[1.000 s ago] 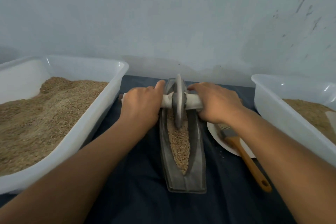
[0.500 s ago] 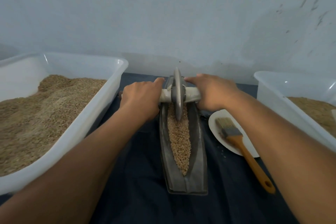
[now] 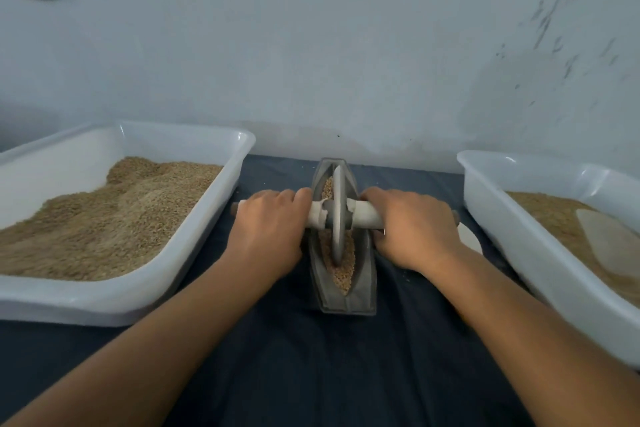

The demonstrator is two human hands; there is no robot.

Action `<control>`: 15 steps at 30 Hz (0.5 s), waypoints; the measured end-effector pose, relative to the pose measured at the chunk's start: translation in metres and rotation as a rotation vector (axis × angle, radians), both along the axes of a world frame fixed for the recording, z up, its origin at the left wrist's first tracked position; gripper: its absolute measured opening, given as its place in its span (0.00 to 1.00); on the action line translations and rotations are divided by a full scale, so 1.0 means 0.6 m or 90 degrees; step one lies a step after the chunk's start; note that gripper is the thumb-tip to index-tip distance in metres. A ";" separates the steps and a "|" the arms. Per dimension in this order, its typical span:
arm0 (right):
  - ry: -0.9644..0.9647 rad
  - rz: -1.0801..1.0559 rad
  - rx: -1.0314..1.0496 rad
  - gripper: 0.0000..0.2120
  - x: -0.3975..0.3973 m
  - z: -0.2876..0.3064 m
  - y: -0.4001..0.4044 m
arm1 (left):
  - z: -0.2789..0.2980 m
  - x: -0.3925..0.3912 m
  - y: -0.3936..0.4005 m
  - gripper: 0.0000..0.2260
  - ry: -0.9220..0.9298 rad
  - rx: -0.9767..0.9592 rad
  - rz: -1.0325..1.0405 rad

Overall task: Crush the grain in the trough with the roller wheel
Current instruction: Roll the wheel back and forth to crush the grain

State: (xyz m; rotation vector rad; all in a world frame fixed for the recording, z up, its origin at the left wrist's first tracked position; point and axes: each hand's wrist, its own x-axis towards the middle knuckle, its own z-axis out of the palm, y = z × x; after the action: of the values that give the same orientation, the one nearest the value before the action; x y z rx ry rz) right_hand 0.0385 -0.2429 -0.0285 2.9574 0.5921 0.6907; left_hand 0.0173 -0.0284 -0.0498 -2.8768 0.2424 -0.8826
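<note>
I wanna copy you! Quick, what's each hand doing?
Left hand: holding the roller wheel's left handle.
Right hand: holding its right handle.

Both arms reach fwd from bottom corners, forearms bare, converging toward centre. L hand (image 3: 268, 230) palm down, knuckles up, fingers curled over the handle (image 3: 317, 215) on its side. R hand (image 3: 414, 229) mirrors it, palm down, fingers wrapped round the opposite end. Wrists roughly straight, hands level w/ each other, close but apart.
</note>
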 end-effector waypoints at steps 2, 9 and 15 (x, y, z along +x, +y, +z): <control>-0.023 0.008 -0.003 0.17 -0.020 0.000 0.000 | 0.004 -0.019 0.002 0.21 0.005 -0.009 -0.014; -0.070 -0.004 -0.014 0.15 -0.068 0.004 -0.006 | 0.020 -0.066 -0.001 0.15 -0.015 -0.029 -0.019; -0.044 -0.001 -0.004 0.18 -0.059 -0.013 -0.015 | 0.011 -0.056 -0.011 0.15 -0.031 0.032 -0.008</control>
State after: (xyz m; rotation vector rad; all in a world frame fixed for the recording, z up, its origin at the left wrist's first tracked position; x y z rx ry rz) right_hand 0.0030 -0.2517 -0.0363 2.9146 0.5867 0.7848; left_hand -0.0161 -0.0351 -0.0433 -2.8070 0.2734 -0.9348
